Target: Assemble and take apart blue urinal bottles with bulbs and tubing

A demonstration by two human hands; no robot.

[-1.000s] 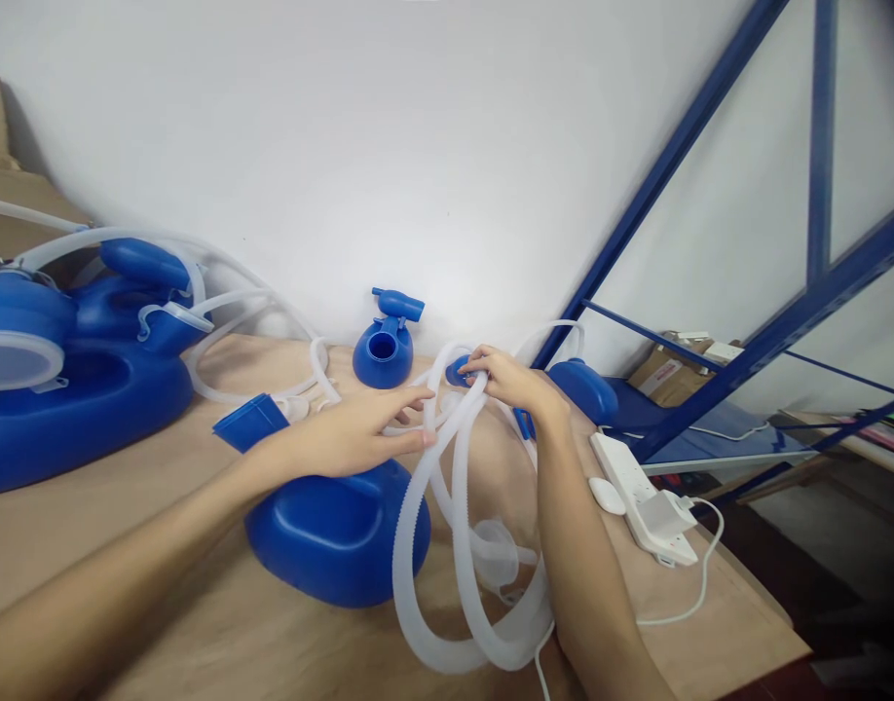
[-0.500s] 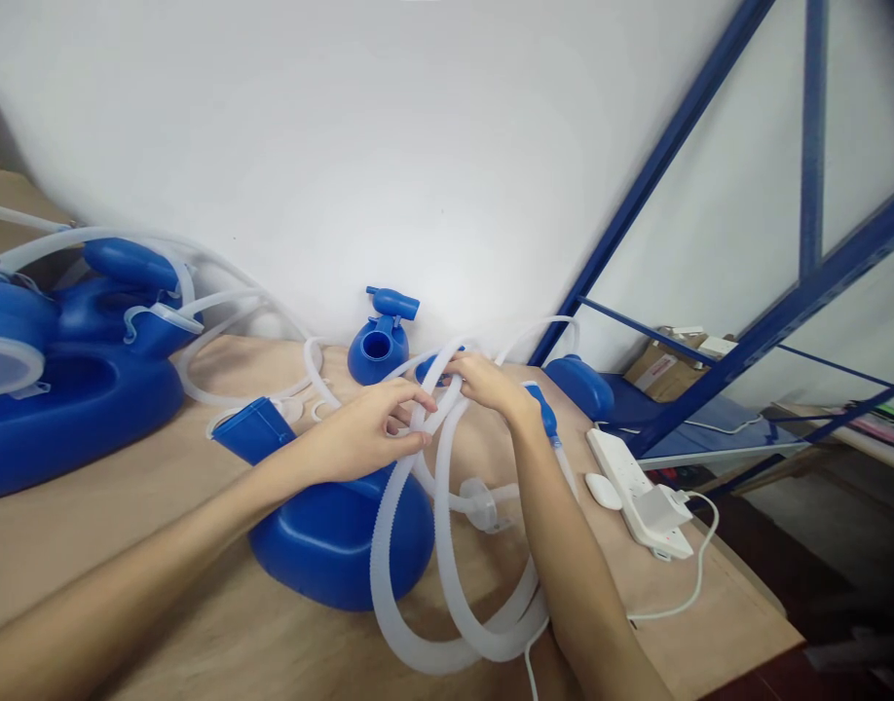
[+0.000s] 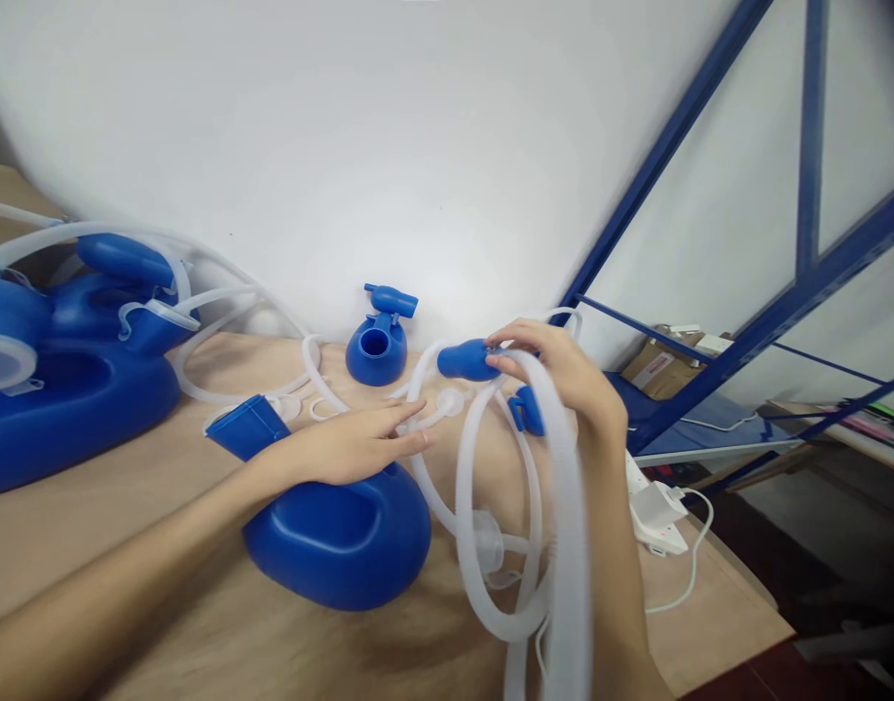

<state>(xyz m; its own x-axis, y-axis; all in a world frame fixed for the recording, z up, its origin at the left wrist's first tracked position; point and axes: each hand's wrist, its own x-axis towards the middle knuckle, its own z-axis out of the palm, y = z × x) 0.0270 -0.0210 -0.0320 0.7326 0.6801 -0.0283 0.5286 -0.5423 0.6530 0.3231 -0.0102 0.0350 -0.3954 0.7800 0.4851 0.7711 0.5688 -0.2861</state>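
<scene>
Pinched between the fingers of my right hand [image 3: 556, 365] is the end of a blue tube fitting [image 3: 465, 360], joined to a thick translucent hose [image 3: 568, 506] that loops down toward me. My left hand [image 3: 359, 438] is open above the blue bottle [image 3: 337, 545], fingers pointing right, with nothing in its grasp. The bottle lies on the wooden table, its square blue neck [image 3: 249, 426] to the left of my wrist. A clear cap [image 3: 487, 542] lies among the hose loops, right of the bottle. Another blue piece [image 3: 527, 411] is partly hidden behind the hose.
Large blue containers with hoses [image 3: 74, 409] stand at the left. A small blue bottle [image 3: 376, 352] is by the wall. At the right are a white power strip [image 3: 658, 516] with a cable, and a blue metal rack [image 3: 673, 146] holding a cardboard box [image 3: 658, 370].
My right hand has moved right, lifting the blue fitting and hose away from my left hand. My left hand no longer touches the hose, and its fingers are straighter.
</scene>
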